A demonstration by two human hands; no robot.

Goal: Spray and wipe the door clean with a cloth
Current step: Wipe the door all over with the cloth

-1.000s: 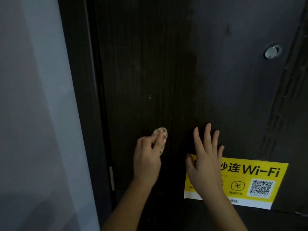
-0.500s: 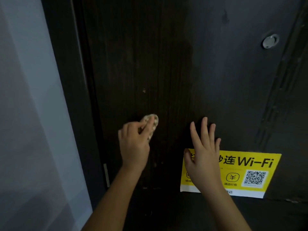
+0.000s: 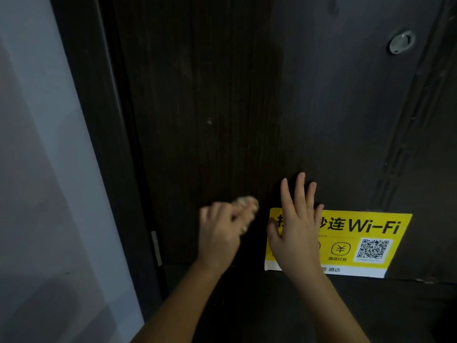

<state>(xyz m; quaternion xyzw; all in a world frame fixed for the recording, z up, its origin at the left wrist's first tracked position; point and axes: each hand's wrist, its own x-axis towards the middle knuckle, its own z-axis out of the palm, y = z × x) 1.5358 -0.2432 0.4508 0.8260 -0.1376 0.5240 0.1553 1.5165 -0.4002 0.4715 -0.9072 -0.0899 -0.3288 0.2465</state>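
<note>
Head view: dark wood-grain door (image 3: 210, 95) filled frame, pale wall (image 3: 37, 169) at left. Yellow Wi-Fi sticker (image 3: 358, 243) low right, peephole (image 3: 401, 42) above. Left hand (image 3: 220, 233) gripped small cloth (image 3: 244, 203) against door, motion-blurred. Right hand (image 3: 296, 233) lay flat, fingers spread, hiding sticker's left end.

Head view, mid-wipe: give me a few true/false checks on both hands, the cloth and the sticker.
1. The left hand holds the cloth against the door. True.
2. The right hand grips a spray bottle. False: it is open, fingers spread, holding nothing.
3. The right hand partly covers the yellow Wi-Fi sticker. True.
4. The cloth lies on the sticker. False: it is on dark wood just left of it.
5. The round metal fitting sits below the sticker. False: it is at upper right, well above.
</note>
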